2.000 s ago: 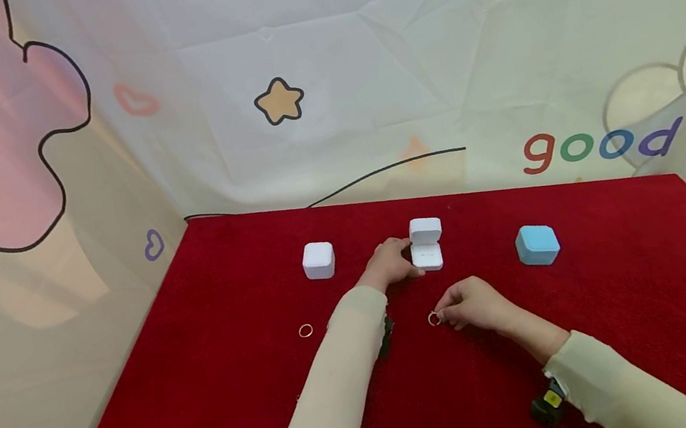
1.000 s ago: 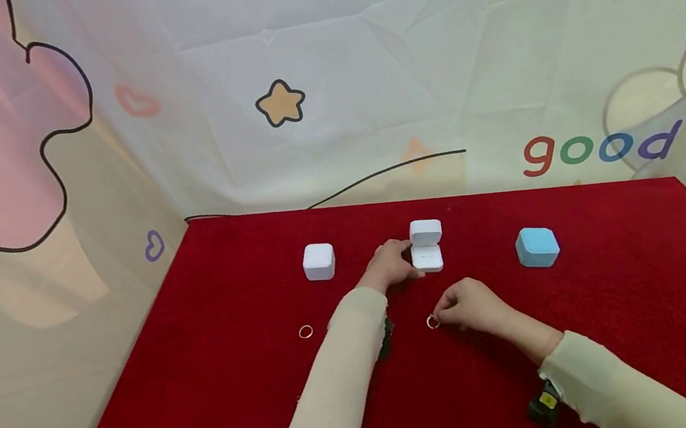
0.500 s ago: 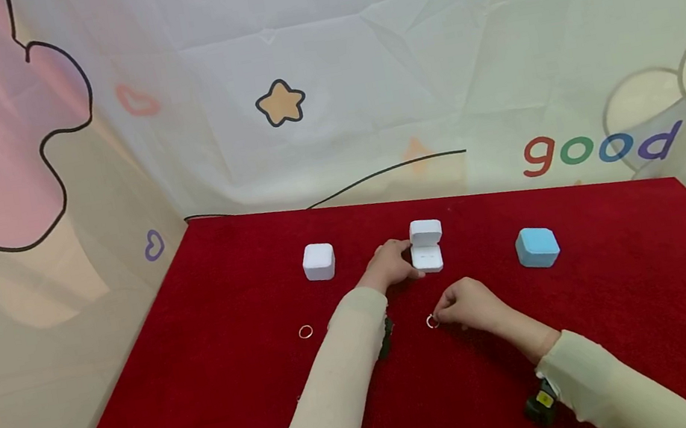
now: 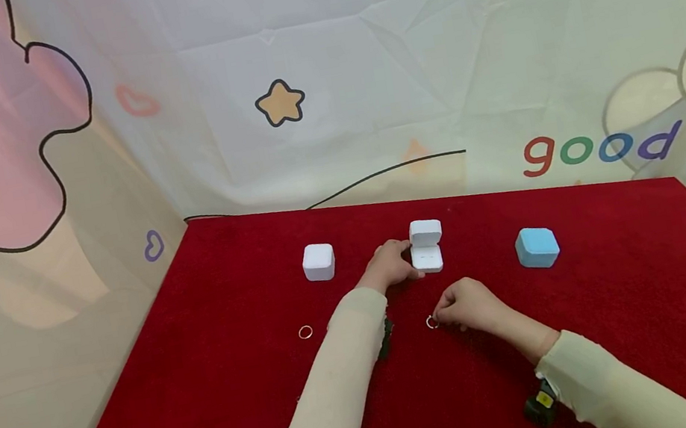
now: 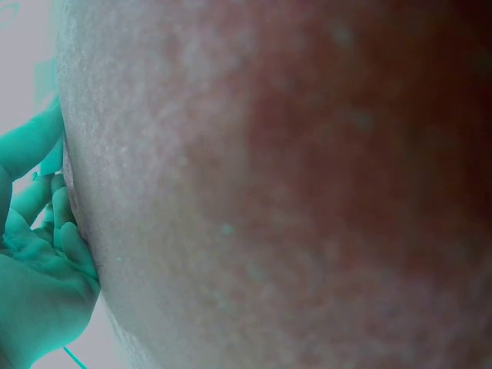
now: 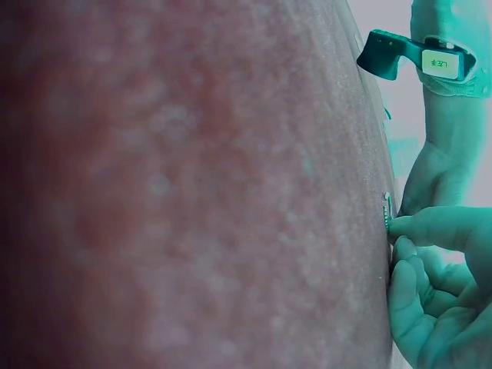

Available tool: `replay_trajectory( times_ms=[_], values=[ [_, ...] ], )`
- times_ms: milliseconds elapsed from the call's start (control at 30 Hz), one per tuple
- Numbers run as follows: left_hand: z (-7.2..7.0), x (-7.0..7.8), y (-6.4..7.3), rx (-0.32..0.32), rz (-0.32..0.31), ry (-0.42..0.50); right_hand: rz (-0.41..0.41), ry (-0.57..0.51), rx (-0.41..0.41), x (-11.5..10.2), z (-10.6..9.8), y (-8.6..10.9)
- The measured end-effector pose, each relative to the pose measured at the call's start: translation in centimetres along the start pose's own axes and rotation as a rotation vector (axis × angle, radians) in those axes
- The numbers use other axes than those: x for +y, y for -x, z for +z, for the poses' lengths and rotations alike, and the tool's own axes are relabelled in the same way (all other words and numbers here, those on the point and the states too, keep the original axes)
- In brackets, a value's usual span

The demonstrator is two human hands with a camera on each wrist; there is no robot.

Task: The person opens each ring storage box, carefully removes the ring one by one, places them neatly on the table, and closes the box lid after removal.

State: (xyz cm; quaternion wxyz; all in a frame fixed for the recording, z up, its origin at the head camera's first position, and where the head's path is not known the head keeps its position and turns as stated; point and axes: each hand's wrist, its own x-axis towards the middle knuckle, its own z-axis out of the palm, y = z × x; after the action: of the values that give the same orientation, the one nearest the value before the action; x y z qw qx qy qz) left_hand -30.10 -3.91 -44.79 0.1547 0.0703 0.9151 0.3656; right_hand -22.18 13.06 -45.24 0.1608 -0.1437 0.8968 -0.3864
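In the head view, an open white ring box [image 4: 428,258] stands with its lid up towards the back of the red cloth. My left hand [image 4: 387,265] grips its left side, thumb at the front and fingers near the hinge. Closer to me, my right hand [image 4: 469,303] pinches a ring [image 4: 429,323] between thumb and fingertips, low over the cloth. The right wrist view shows the ring [image 6: 387,209] edge-on at the fingertips, its band studded. In the left wrist view, cloth fills most of the picture and the box is hard to make out.
A closed white box [image 4: 319,262] stands to the left, a closed light-blue box [image 4: 537,247] to the right. A thin gold ring [image 4: 307,338] lies on the red cloth [image 4: 222,386]. Tiny items peek out beside the left sleeve [image 4: 334,389]. A printed curtain [image 4: 356,90] hangs behind.
Over the two seconds my right hand has shifted slightly left and towards me with the ring. My left hand and the box have stayed in place.
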Motion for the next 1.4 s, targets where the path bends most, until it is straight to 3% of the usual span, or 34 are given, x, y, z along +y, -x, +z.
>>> replay_trajectory(
  times_ms=[333,667,800,1133,1400],
  values=[
    [0.0,0.0,0.0,-0.001,-0.002,0.002,0.016,-0.027,-0.004,-0.1,-0.1,-0.1],
    [0.1,0.0,0.0,0.004,-0.001,0.019,0.093,-0.225,-0.127,-0.1,-1.5,0.3],
    [0.1,0.0,0.0,0.002,-0.002,0.023,0.125,-0.287,-0.139,-0.2,-2.2,0.5],
    [0.0,0.0,-0.1,0.0,-0.005,0.003,0.179,-0.284,0.038,-0.2,-3.0,-0.1],
    [0.2,-0.1,-0.3,-0.001,0.0,-0.002,0.197,-0.317,0.125,0.1,-3.4,-0.8]
  ],
)
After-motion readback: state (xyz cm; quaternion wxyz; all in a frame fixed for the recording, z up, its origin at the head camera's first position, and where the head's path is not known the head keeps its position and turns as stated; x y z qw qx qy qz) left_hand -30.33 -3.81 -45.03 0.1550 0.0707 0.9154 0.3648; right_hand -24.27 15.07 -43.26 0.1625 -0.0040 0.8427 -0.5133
